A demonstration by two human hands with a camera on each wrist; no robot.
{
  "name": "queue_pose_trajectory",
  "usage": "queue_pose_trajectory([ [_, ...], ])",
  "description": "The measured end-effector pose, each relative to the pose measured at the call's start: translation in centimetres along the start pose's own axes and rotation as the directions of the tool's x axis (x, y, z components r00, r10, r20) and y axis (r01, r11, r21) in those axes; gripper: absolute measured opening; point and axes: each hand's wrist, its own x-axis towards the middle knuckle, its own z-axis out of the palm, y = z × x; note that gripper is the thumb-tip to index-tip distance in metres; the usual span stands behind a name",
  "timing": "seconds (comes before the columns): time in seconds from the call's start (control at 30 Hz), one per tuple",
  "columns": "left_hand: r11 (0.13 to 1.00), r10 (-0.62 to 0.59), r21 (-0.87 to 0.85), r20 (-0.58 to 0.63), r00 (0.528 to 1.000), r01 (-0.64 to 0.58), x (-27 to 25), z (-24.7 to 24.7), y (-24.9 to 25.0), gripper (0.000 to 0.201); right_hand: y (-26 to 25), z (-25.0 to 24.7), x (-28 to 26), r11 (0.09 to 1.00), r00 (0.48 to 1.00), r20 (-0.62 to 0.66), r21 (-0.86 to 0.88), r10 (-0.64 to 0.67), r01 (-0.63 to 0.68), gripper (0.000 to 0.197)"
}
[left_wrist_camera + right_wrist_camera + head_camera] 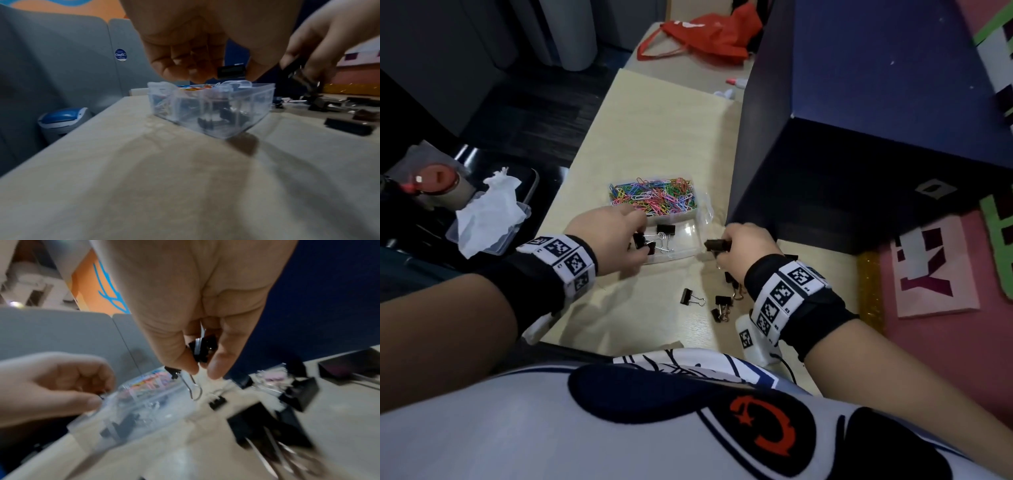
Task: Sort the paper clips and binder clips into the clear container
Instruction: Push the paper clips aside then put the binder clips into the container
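Fingers of the left hand point(608, 236) pinched a black binder clip point(231, 72) over the clear container point(690, 236). At frame centre, the right hand point(748, 248) gripped another binder clip point(717, 244).

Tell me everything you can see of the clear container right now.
The clear container is a shallow, see-through plastic box, lidless, sitting flat on the pale table. A divider splits it: the far compartment is full of colourful paper clips; the near one holds a few black binder clips with silver handles. The left hand reaches over its near-left part, pinching a binder clip. The right hand, gripping another, is beside its right edge. More binder clips lie outside, nearer the person.
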Motion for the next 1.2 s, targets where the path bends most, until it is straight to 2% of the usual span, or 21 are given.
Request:
queue_pose_trajectory([
  [0.1, 1.000, -0.016, 0.006, -0.026, 1.000, 0.016, -0.1, 0.2, -0.2, 0.040, -1.7, -1.0, -0.4, 0.977, 0.982, -0.147, 0.158, -0.119, 0.142, 0.021],
  [0.2, 0.999, 0.013, -0.040, -0.064, 0.998, -0.016, -0.4, 0.6, 0.8, 0.035, -2.1, -1.0, -0.3, 0.959, 0.973, -0.194, 0.227, -0.123, 0.166, 0.030],
  [0.3, 0.987, 0.156, -0.019, -0.055, 0.986, -0.158, -0.8, 1.1, 2.6, 0.027, -0.2, -0.5, 0.4, 0.996, 0.996, -0.090, 0.089, -0.023, 0.031, 0.037],
  [0.37, 0.960, 0.279, -0.004, 0.030, 0.960, -0.279, -1.0, 1.6, 4.1, 0.029, 1.4, 0.2, 0.7, 0.998, 0.999, 0.005, -0.034, 0.053, -0.053, 0.044],
  [0.47, 0.883, 0.455, 0.042, 0.168, 0.874, -0.468, -1.1, 2.6, 6.3, 0.041, 3.6, 1.8, 0.6, 0.991, 0.995, 0.102, -0.136, 0.011, 0.003, 0.061],
  [0.53, 0.837, 0.491, 0.110, 0.283, 0.824, -0.536, -1.0, 3.4, 7.5, 0.051, 4.5, 2.5, 0.3, 0.984, 0.994, 0.108, -0.168, -0.032, 0.050, 0.064],
  [0.63, 0.830, 0.441, 0.170, 0.380, 0.813, -0.531, -0.6, 4.4, 8.4, 0.061, 5.2, 2.9, -0.2, 0.981, 0.996, 0.053, -0.179, -0.065, 0.074, 0.053],
  [0.83, 0.869, 0.355, 0.234, 0.321, 0.878, -0.437, -0.1, 4.5, 9.4, 0.042, 5.5, 3.1, -1.0, 0.981, 0.990, 0.090, -0.150, -0.108, 0.121, 0.033],
  [0.97, 0.890, 0.366, 0.197, 0.227, 0.903, -0.410, -0.2, 4.5, 9.8, 0.040, 5.7, 3.1, -1.0, 0.990, 0.994, 0.056, -0.101, -0.095, 0.100, 0.027],
  [1.03, 0.870, 0.435, 0.157, 0.206, 0.877, -0.468, -0.4, 4.8, 9.8, 0.046, 5.8, 3.1, -0.9, 0.996, 0.997, 0.038, -0.063, -0.066, 0.069, 0.030],
  [1.13, 0.799, 0.518, 0.171, 0.291, 0.805, -0.576, -0.7, 5.3, 10.1, 0.044, 5.8, 3.1, -0.9, 0.995, 0.994, 0.074, -0.066, -0.076, 0.081, 0.046],
  [1.2, 0.803, 0.501, 0.175, 0.319, 0.805, -0.570, -0.5, 5.8, 10.1, 0.035, 5.7, 3.1, -0.8, 0.994, 0.994, 0.080, -0.065, -0.078, 0.083, 0.045],
])
